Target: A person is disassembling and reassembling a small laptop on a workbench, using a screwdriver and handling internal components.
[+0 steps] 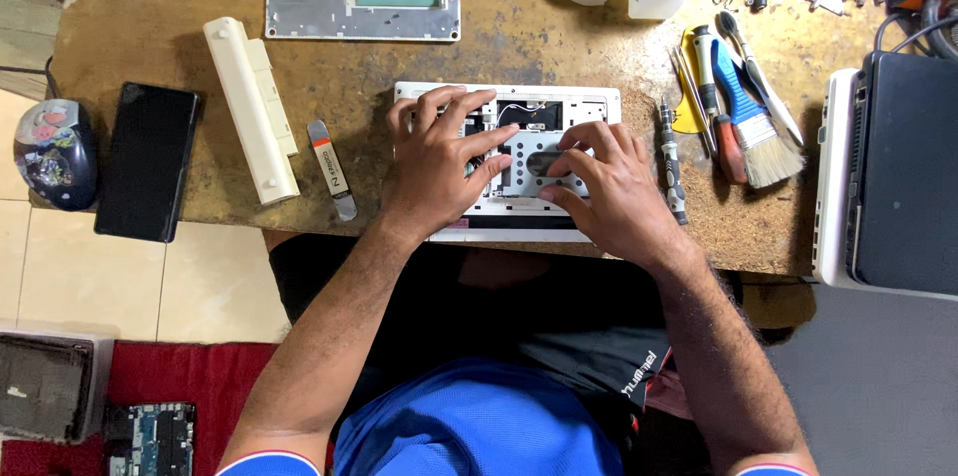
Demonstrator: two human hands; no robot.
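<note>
A: Worn brown wood: the workbench, scuffed and dusty, bearing all items. What lies beneath the hands?

B: White opened laptop chassis, rectangular, at the bench's near edge. Left hand lies spread flat on its left half, gripping nothing. Right hand presses its fingertips on a perforated grey metal drive caddy. Judged step: seating or freeing that caddy; the next move likely calls for an even, level slide.

A: Lesser items?

B: Left of the left hand: cream battery bar, black phone, slim pry tool. Right of the right hand: bristle brush, screwdriver.
</note>
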